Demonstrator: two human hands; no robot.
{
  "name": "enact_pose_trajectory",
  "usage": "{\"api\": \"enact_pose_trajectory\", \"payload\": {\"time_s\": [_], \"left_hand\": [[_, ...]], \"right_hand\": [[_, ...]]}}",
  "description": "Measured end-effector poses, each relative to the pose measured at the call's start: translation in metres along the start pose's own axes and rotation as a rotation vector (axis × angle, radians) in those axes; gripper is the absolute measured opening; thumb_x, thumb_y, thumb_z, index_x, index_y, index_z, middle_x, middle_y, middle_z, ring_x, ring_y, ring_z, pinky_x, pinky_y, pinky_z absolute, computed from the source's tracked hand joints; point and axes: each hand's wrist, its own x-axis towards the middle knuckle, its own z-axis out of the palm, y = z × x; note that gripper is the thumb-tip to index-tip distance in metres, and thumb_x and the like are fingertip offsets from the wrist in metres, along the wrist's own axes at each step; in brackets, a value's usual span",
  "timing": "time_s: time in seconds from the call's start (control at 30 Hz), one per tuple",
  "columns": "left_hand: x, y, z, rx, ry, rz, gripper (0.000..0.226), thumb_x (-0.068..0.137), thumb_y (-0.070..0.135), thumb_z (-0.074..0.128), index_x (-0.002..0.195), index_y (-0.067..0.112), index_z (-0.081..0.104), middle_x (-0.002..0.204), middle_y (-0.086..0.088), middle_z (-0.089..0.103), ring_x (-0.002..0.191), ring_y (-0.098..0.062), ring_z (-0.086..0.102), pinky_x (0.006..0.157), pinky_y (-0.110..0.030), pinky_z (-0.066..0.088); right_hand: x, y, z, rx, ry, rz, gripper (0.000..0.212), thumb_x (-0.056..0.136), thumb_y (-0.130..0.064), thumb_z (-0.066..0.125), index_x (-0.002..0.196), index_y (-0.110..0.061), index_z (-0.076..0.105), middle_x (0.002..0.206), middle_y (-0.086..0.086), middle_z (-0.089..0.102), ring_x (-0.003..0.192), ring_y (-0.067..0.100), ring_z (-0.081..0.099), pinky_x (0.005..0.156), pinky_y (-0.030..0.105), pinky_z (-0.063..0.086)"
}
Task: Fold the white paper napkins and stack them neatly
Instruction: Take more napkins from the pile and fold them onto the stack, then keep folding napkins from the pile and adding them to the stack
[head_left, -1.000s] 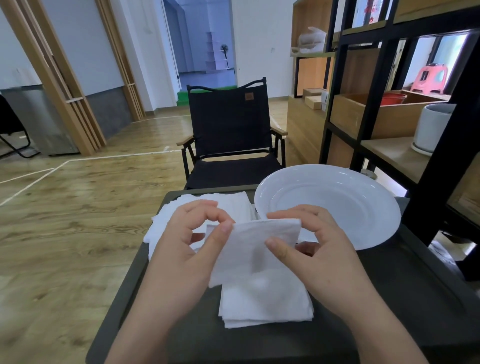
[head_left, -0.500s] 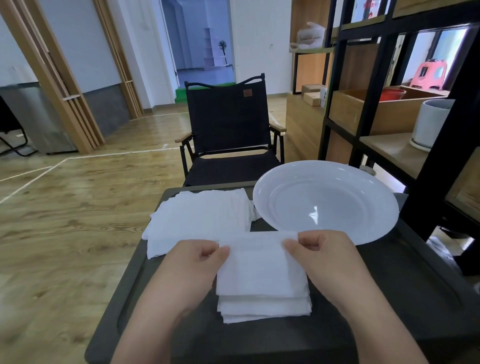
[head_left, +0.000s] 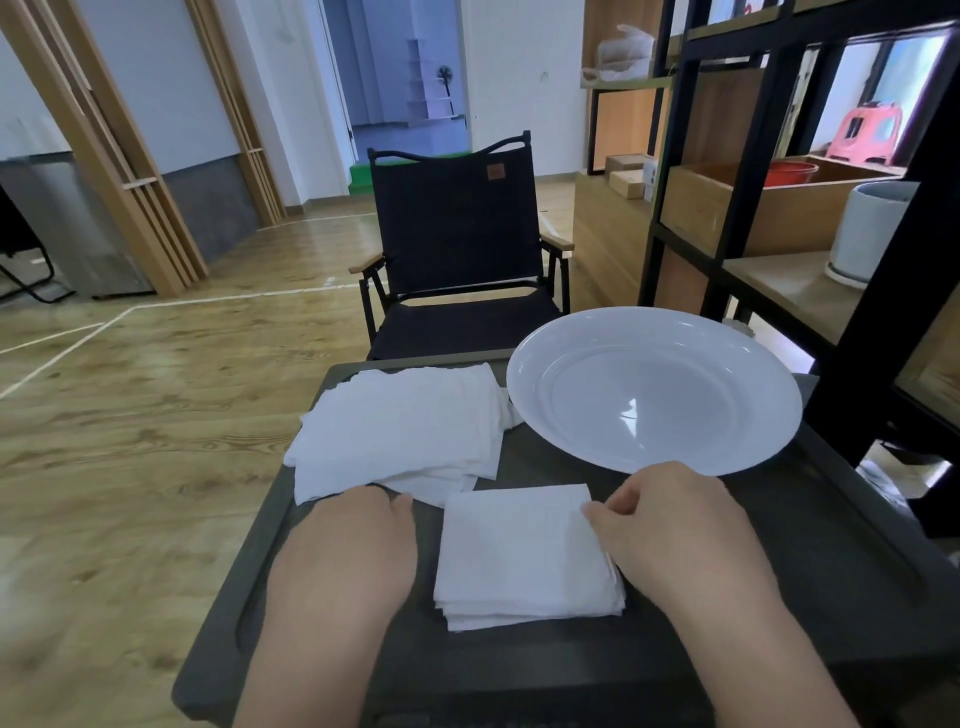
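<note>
A dark counter (head_left: 779, 571) carries the work. At its centre lies the stack (head_left: 524, 556) of folded white napkins, squared up with layered edges showing along its near side. The right hand (head_left: 675, 540) sits at 3 o'clock of the stack, fingers curled, fingertips (head_left: 597, 512) touching its right edge near the far corner; whether they pinch the top sheet or only touch it I cannot tell. The left hand (head_left: 353, 551) rests palm down on the counter at 9 o'clock of the stack, just beside it, fingers together and bent at the tips, holding nothing. At 11 o'clock a loose pile (head_left: 400, 426) of unfolded napkins lies flat, its near edge by the left fingertips. At 1 o'clock sits a white plate (head_left: 654, 389). A black chair (head_left: 457, 244) stands beyond the counter at 12.
</note>
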Motion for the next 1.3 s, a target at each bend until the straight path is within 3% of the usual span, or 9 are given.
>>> {"api": "enact_pose_trajectory", "payload": {"time_s": [0.13,0.23,0.3,0.47,0.77,0.87,1.0,1.2,1.3], "left_hand": [[0.001,0.007,0.008,-0.021,-0.156,0.019,0.045,0.097,0.034,0.039,0.056,0.017,0.038,0.058,0.002,0.044,0.054,-0.015,0.042,0.048,-0.027,0.026],[0.008,0.007,0.008,-0.033,0.116,-0.019,0.033,0.097,0.027,0.042,0.066,0.017,0.046,0.064,0.003,0.046,0.06,-0.016,0.044,0.049,-0.027,0.029],[0.013,0.004,0.01,-0.022,0.344,0.006,0.012,0.09,0.011,0.047,0.098,0.016,0.055,0.091,0.0,0.054,0.079,-0.022,0.049,0.063,-0.029,0.037],[0.037,-0.003,0.026,-0.007,0.289,0.135,0.06,0.086,0.004,0.049,0.14,0.029,0.043,0.157,0.003,0.026,0.12,-0.027,0.041,0.094,-0.036,0.038],[0.026,-0.003,0.012,-0.352,0.513,0.214,0.026,0.095,0.03,0.054,0.089,0.012,0.071,0.085,-0.002,0.069,0.083,-0.024,0.058,0.066,-0.028,0.039],[0.008,0.004,-0.008,-0.768,0.347,0.191,0.038,0.094,0.04,0.052,0.079,0.006,0.062,0.063,-0.009,0.053,0.061,-0.019,0.046,0.056,-0.03,0.033],[-0.014,0.02,-0.031,-1.397,-0.009,0.091,0.028,0.095,0.031,0.055,0.078,0.027,0.076,0.086,-0.001,0.078,0.082,-0.023,0.073,0.077,-0.038,0.054],[-0.01,0.02,-0.021,-1.245,0.075,0.046,0.023,0.088,0.036,0.065,0.109,0.044,0.061,0.079,-0.007,0.074,0.083,-0.027,0.071,0.086,-0.051,0.055],[-0.011,0.017,-0.023,-1.094,0.07,0.217,0.032,0.084,0.034,0.069,0.109,0.051,0.059,0.061,-0.006,0.058,0.061,-0.018,0.056,0.068,-0.032,0.049]], "right_hand": [[0.001,-0.002,0.006,-0.029,-0.077,0.006,0.032,0.088,-0.04,0.06,0.083,-0.013,0.075,0.079,0.001,0.074,0.074,0.016,0.069,0.059,0.025,0.049],[0.004,-0.001,0.008,-0.017,-0.052,0.002,0.03,0.088,-0.04,0.06,0.084,-0.014,0.076,0.081,0.002,0.075,0.075,0.017,0.069,0.064,0.027,0.052],[0.004,0.0,0.006,-0.002,-0.039,0.013,0.029,0.088,-0.039,0.06,0.082,-0.016,0.076,0.079,0.002,0.074,0.072,0.017,0.069,0.063,0.027,0.052],[0.003,0.0,0.003,0.016,0.016,-0.015,0.029,0.09,-0.043,0.058,0.083,-0.019,0.074,0.08,-0.001,0.073,0.074,0.013,0.065,0.059,0.025,0.047],[0.003,0.001,0.003,0.215,0.051,-0.116,0.022,0.089,-0.045,0.06,0.1,-0.029,0.07,0.084,-0.013,0.067,0.08,0.002,0.06,0.061,0.016,0.041],[0.0,-0.004,0.0,0.423,-0.068,-0.194,0.03,0.084,-0.044,0.067,0.113,-0.039,0.061,0.091,-0.017,0.068,0.087,-0.006,0.061,0.068,0.011,0.042],[-0.005,-0.014,-0.001,0.7,-0.221,-0.272,0.065,0.078,-0.044,0.075,0.129,-0.057,0.037,0.11,-0.023,0.065,0.102,-0.007,0.062,0.084,0.018,0.047],[-0.009,-0.02,-0.007,0.8,-0.137,-0.316,0.068,0.082,-0.029,0.075,0.119,-0.069,0.036,0.094,0.01,0.074,0.091,0.019,0.071,0.087,0.035,0.057],[-0.008,-0.017,-0.006,0.807,-0.077,-0.37,0.072,0.084,-0.022,0.074,0.124,-0.068,0.036,0.083,0.015,0.068,0.086,0.024,0.069,0.084,0.032,0.058]]}}
